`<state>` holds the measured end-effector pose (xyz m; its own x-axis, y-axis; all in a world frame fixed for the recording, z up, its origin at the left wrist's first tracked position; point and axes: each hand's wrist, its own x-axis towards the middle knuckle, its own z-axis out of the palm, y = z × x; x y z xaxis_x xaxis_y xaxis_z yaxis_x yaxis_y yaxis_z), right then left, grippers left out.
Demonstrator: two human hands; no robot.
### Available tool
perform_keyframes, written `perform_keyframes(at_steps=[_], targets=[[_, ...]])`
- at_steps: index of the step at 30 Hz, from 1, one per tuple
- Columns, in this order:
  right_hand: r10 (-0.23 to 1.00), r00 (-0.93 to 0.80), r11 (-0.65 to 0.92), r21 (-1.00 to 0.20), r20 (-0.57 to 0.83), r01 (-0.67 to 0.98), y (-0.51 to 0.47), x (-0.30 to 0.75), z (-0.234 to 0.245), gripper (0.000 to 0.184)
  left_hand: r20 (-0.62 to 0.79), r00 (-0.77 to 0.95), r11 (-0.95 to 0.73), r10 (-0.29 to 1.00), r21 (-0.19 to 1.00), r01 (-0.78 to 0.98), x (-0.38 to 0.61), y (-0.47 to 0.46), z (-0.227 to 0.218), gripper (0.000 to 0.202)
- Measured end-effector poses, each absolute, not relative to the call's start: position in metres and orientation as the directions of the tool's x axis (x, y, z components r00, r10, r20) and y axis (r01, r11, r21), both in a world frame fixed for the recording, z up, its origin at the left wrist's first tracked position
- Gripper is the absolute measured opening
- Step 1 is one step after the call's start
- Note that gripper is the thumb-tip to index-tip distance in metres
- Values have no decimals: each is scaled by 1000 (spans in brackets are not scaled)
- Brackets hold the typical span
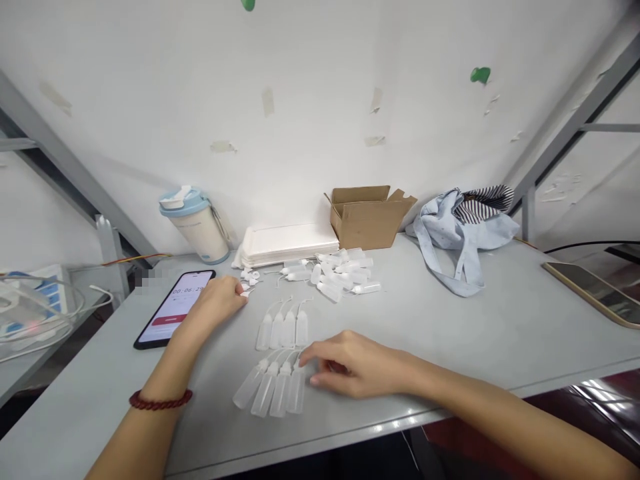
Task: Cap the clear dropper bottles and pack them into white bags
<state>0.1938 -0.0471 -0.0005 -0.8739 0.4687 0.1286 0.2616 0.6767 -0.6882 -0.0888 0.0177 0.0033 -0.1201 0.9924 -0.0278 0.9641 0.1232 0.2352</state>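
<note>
My left hand [220,301] reaches to the small white caps [250,275], its fingers drawn together on one small white cap at the fingertips. My right hand [353,367] is low over the table with thumb and index finger apart. Its index fingertip is at the top of the rightmost small translucent squeeze bottle [296,392] in the near row; whether it touches cannot be told. Several such bottles with thin curved tips lie side by side there. Another row of bottles [277,331] lies just behind. Farther back is a loose pile of bottles [345,270].
A phone [170,313] showing a timer lies beside my left forearm. Along the wall stand a tumbler [197,227], a stack of white trays [290,241], an open cardboard box [373,223] and a light-blue cloth bag [450,230]. Another phone [595,290] lies at the right.
</note>
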Motion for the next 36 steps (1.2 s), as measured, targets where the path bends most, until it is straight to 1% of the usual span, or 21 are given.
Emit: perform_keyframes(at_steps=[5, 12, 14, 18, 22, 26, 27, 29, 31, 32, 34, 36], targets=[[380, -918, 713, -669, 115, 211, -50, 192, -3, 31, -86, -72, 85, 994, 159, 984, -86, 15, 5, 11], [352, -931, 737, -643, 98, 211, -51, 191, -2, 33, -108, -37, 52, 993, 140, 989, -79, 12, 7, 17], [353, -932, 734, -642, 82, 222, -53, 191, 0, 32, -103, -33, 47, 994, 141, 989, -78, 12, 8, 18], [346, -936, 737, -635, 59, 232, -57, 191, 3, 25, -87, -23, 37, 996, 164, 986, -77, 12, 7, 18], [362, -930, 766, -586, 57, 262, -59, 192, 3, 21, -69, -7, 22, 998, 220, 975, -78, 13, 6, 14], [386, -919, 799, -526, 78, 291, -56, 195, 1, 22, -54, 25, -6, 998, 329, 944, -69, 12, 11, 16], [397, -913, 807, -508, 88, 302, -55, 196, 1, 22, -48, 41, -20, 998, 369, 929, -65, 10, 15, 18], [433, -894, 811, -482, 116, 331, -51, 198, 2, 22, -38, 84, -54, 996, 488, 871, -56, 6, 22, 21], [487, -862, 794, -481, 139, 371, -46, 201, 4, 23, -38, 137, -74, 990, 685, 725, -45, 0, 28, 23], [520, -841, 781, -484, 150, 396, -43, 202, 4, 23, -42, 168, -77, 985, 761, 644, -39, -3, 31, 23], [578, -796, 753, -495, 181, 434, -38, 203, 4, 20, -40, 221, -79, 974, 859, 505, -28, -9, 32, 24], [611, -754, 740, -510, 240, 438, -34, 204, 2, 14, -34, 216, -61, 976, 906, 418, -17, -13, 29, 25]])
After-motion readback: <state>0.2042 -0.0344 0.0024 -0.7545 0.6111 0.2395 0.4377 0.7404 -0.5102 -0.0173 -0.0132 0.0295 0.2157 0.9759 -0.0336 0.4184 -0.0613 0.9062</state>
